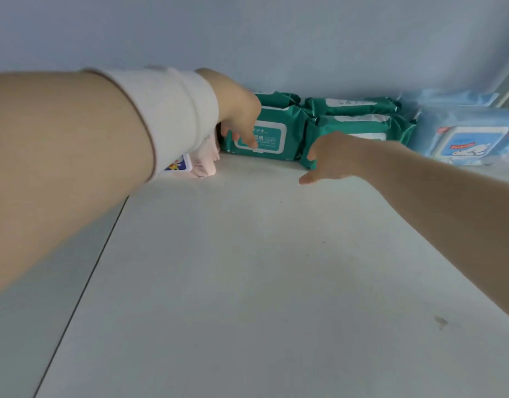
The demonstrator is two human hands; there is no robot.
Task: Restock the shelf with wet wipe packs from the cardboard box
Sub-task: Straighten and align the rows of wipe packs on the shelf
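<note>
- Left hand [239, 119]: fingers clasp the teal plastic wet wipe pack [276, 133] at the back of the white shelf [247, 254], likely squaring the row.
- Right hand [330, 156] is against the neighbouring teal pack [362, 130]; I cannot tell whether its fingers are grasping.

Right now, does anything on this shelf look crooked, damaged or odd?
Nothing serious. The green packs stand in tidy stacks, the left hand gripping one, the right hand touching another; blue packs sit beside them. Only a small dark smudge marks the shelf, front right.

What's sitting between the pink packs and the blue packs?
Green packs, in two stacks side by side on the shelf, seen in the head view.
</note>
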